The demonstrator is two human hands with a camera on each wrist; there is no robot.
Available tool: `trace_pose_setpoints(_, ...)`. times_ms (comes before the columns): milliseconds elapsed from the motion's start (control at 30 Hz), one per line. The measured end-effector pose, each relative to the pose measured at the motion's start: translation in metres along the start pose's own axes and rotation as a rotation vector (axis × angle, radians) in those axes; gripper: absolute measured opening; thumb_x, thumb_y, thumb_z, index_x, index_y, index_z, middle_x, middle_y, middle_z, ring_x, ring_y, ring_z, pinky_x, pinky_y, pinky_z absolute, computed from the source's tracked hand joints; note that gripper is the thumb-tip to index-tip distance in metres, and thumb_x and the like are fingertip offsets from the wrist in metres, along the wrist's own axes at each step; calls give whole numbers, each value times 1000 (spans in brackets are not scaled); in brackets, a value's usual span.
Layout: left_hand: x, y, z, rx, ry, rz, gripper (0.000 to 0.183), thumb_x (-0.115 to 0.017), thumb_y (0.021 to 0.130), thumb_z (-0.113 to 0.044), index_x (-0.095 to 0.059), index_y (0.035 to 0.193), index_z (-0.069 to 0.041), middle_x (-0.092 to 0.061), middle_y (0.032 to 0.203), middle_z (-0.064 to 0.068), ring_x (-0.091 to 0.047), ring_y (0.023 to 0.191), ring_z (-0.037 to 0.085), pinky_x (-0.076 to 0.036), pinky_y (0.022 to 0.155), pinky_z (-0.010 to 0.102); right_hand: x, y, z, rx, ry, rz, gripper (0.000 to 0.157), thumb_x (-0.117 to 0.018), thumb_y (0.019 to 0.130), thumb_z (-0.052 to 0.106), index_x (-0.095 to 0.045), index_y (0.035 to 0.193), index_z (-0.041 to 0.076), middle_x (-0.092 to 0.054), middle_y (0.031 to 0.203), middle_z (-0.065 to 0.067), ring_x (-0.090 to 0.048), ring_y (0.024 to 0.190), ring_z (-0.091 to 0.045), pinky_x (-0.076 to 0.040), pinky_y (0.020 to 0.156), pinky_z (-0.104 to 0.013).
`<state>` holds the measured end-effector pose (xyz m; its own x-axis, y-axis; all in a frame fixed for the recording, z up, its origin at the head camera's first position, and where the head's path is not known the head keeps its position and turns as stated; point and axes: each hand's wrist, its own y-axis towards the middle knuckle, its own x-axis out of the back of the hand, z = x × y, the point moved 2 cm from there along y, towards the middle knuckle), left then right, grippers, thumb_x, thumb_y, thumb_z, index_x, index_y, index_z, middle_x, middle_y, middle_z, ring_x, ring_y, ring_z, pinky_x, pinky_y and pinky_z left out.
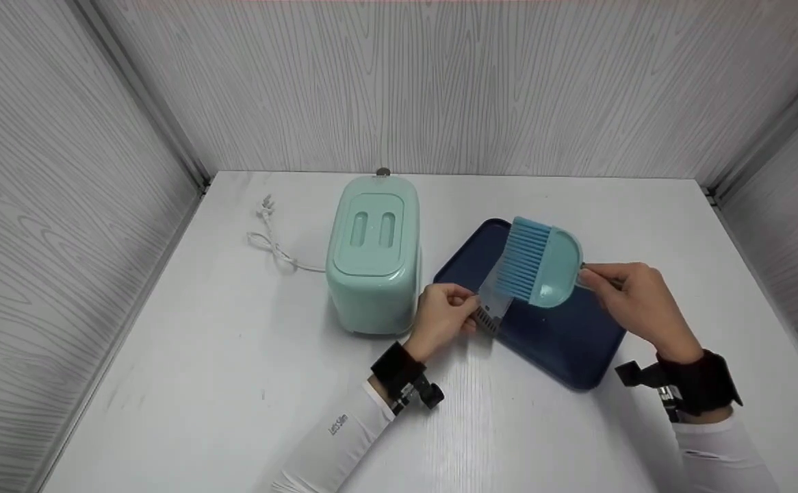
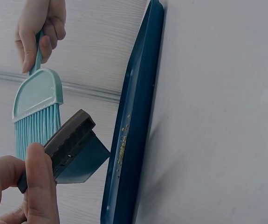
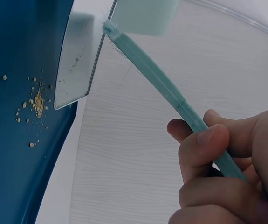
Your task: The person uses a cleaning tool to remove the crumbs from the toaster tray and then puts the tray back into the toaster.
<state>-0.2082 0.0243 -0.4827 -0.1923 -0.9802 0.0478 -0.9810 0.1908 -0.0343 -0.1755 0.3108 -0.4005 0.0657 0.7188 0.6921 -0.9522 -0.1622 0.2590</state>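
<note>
Teal hand brush (image 1: 543,263) is over the navy tray (image 1: 570,342), probably light, stiff-bodied, soft-bristled, best held by its handle; right hand's (image 1: 642,305) fingers grip that, left hand's (image 1: 440,315) pinch the clear pan (image 1: 496,302).

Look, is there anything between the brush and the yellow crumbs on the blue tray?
Yes, the clear piece that the left hand pinches. In the right wrist view, it sits between the tip of the brush and the crumbs on the blue tray. Nothing else shows between them.
</note>
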Motion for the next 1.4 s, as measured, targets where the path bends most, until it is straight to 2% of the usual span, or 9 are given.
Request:
trace_pose_setpoints(200, 0, 1, 1, 1, 8, -1, 7, -72, 94, -1, -74, 96, 6, -67, 71, 6, -65, 51, 10, -65, 57, 39, -3, 4, -1, -41, 23, 67, 30, -64, 105, 24, -76, 120, 2, -55, 61, -1, -48, 54, -10, -41, 52, -21)
trace_pose_setpoints(333, 0, 1, 1, 7, 14, 4, 7, -71, 95, -1, -74, 97, 6, -66, 72, 5, -65, 52, 10, -65, 60, 44, -4, 8, -4, -71, 5, 103, 33, -65, 104, 29, -76, 120, 3, -77, 88, -11, -64, 76, -1, -49, 67, -14)
trace_pose_setpoints(433, 0, 1, 0, 8, 21, 1, 8, -72, 95, -2, -74, 97, 5, -66, 72, 6, -65, 52, 10, -65, 60, 44, -5, 10, -5, -79, -1, 126, 34, -65, 104, 31, -76, 120, 3, -77, 111, -14, -73, 96, -10, -51, 78, -11)
trace_pose_setpoints(567, 0, 1, 0, 13, 32, -2, 7, -72, 95, -2, -74, 96, 5, -67, 72, 6, -64, 52, 10, -65, 61, 45, -7, 12, -5, -81, -7, 157, 35, -65, 104, 31, -76, 121, 3, -77, 112, -15, -73, 106, -28, -48, 83, -10)
trace_pose_setpoints(667, 0, 1, 0, 14, 33, 0, 7, -71, 96, -2, -73, 96, 5, -67, 72, 6, -64, 52, 10, -65, 61, 45, -8, 13, -5, -83, -24, 174, 34, -64, 105, 30, -76, 121, 3, -77, 113, -15, -72, 109, -32, -48, 85, -11)
trace_pose_setpoints(967, 1, 0, -1, -29, 37, 24, 9, -70, 97, -2, -74, 99, 6, -69, 72, 7, -65, 52, 11, -65, 60, 45, -6, 13, -9, -136, -42, 212, 42, -61, 106, 38, -73, 126, 3, -73, 122, -19, -68, 117, -37, -48, 92, -29)
trace_pose_setpoints(1167, 0, 0, -1, -31, 33, 26, 9, -70, 97, -3, -74, 99, 5, -68, 72, 7, -65, 53, 11, -65, 62, 49, -5, 14, -12, -136, -41, 208, 42, -59, 107, 36, -72, 127, 2, -72, 122, -21, -67, 118, -40, -51, 100, -48)
trace_pose_setpoints(1267, 0, 0, 0, -33, 27, 26, 8, -70, 97, -2, -74, 98, 5, -68, 72, 7, -65, 53, 11, -65, 63, 50, -5, 14, -14, -138, -58, 200, 43, -59, 107, 37, -73, 127, 2, -72, 123, -21, -68, 116, -39, -51, 97, -46)
trace_pose_setpoints(1400, 1, 0, 1, -34, 20, 25, 8, -70, 97, -2, -74, 98, 5, -67, 72, 7, -65, 52, 11, -65, 64, 52, -4, 15, -17, -138, -96, 180, 42, -59, 107, 37, -73, 126, 3, -73, 121, -20, -70, 111, -36, -50, 89, -36)
